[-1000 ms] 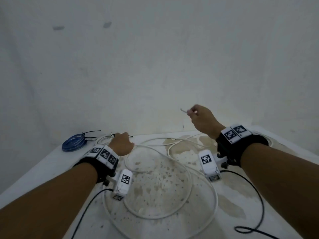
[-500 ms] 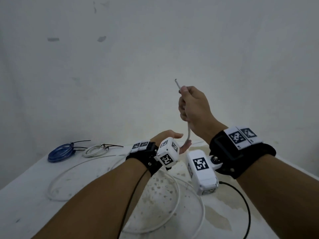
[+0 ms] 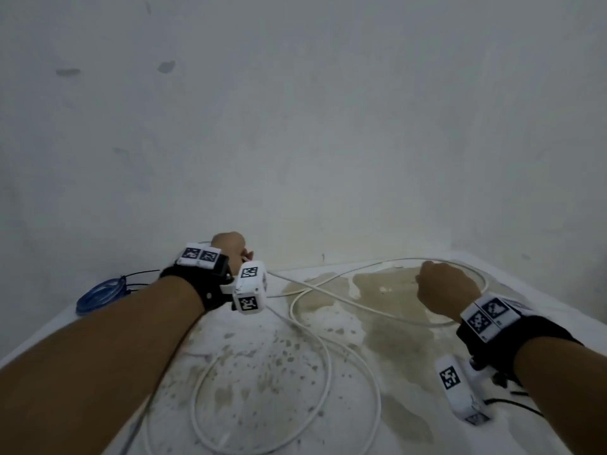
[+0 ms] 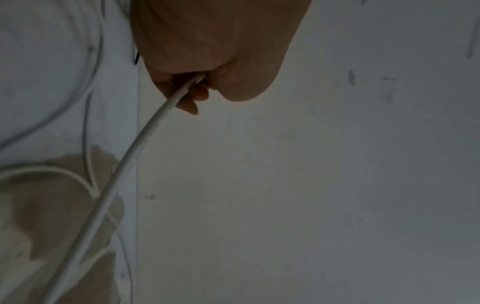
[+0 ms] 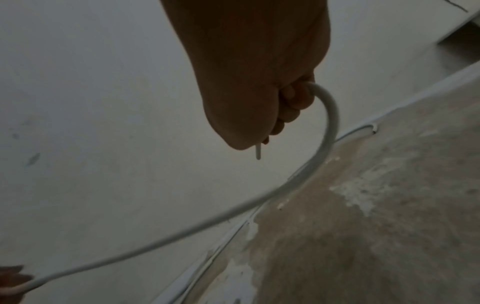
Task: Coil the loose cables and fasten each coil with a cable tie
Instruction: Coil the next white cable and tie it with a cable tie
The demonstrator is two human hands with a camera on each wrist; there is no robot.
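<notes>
A long white cable (image 3: 328, 359) sprawls in loose loops over the stained white table (image 3: 410, 372). My left hand (image 3: 230, 249) is at the back left and grips this cable (image 4: 155, 121) in a fist. My right hand (image 3: 443, 287) is at the back right, also closed round the white cable (image 5: 330, 123), whose short end (image 5: 257, 153) pokes out below the fist. A stretch of cable runs between the two hands, and the left hand (image 5: 13, 277) shows at its far end in the right wrist view.
A blue coiled cable (image 3: 100, 295) with black ties (image 3: 138, 279) lies at the table's back left edge. A plain wall (image 3: 295, 126) rises just behind the table. Black wrist-camera leads (image 3: 512, 403) trail near the front right.
Both hands have come down from mid-air and moved apart. The left went back left and now grips the cable; the right went to the right, drawing the cable out between them.
</notes>
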